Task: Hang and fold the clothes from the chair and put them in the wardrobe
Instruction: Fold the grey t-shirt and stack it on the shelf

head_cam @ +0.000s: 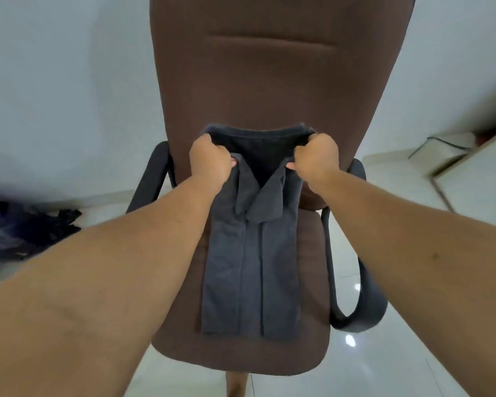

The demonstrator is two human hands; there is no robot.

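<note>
On the chair (269,81), left hand (209,161) and right hand (317,159) fingers grip the shirt (249,267)

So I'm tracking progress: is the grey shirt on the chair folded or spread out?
Folded: the shirt lies as a narrow strip on the seat, sides tucked in.

No legible text, label, brand, number or sign appears on any surface in view.
</note>
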